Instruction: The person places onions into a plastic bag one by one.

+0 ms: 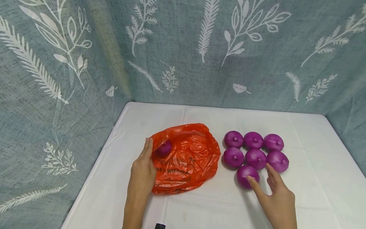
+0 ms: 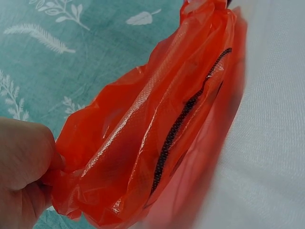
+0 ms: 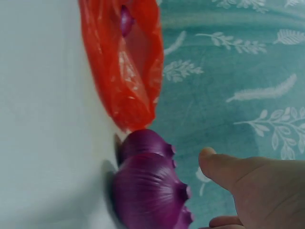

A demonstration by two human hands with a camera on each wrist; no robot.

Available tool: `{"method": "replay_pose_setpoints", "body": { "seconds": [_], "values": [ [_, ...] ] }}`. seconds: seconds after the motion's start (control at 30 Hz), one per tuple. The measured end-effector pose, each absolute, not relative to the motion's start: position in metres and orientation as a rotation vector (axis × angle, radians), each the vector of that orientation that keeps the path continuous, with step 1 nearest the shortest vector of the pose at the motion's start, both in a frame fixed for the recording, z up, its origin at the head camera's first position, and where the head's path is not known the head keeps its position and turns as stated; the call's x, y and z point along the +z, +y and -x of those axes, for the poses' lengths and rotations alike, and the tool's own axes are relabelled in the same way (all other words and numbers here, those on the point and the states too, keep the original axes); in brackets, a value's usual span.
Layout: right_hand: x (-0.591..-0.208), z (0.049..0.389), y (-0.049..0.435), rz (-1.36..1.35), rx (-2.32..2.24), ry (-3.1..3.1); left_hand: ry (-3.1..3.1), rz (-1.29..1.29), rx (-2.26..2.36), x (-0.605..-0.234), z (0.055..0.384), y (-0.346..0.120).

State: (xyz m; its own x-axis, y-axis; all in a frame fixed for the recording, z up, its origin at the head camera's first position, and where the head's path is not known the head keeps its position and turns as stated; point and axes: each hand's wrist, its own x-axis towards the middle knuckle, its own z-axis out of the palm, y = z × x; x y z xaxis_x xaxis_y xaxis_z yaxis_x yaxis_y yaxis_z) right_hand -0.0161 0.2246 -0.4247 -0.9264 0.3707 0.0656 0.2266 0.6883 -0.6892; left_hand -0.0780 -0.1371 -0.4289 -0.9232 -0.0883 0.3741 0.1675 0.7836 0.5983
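Observation:
A red plastic bag [image 1: 186,162] with dark print lies on the table, its mouth spread, with one purple onion [image 1: 164,148] inside near the left edge. My left hand [image 1: 143,171] holds the bag's left rim; in the left wrist view the bunched plastic [image 2: 71,191] is pinched between fingers and thumb. My right hand [image 1: 275,197] hovers over the nearest purple onion [image 1: 246,175], thumb and fingers spread. In the right wrist view the thumb [image 3: 219,164] stands apart from that onion [image 3: 147,191]. Whether the right fingertips touch any onion cannot be told.
Several more purple onions [image 1: 253,140] sit in two rows right of the bag, behind the nearest one. A white cloth [image 1: 206,210] covers the table. Leaf-patterned teal curtains [image 1: 183,63] hang behind and at the sides. A small black object [image 1: 160,226] shows at the front edge.

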Motion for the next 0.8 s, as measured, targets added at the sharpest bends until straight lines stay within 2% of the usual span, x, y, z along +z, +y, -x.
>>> {"method": "replay_pose_setpoints", "body": {
  "seconds": [0.8],
  "values": [
    [-0.448,0.013,0.21,0.469,0.967,-2.794,-2.596,0.038,-0.925,-0.428,0.078,-0.137]
  ]
}}
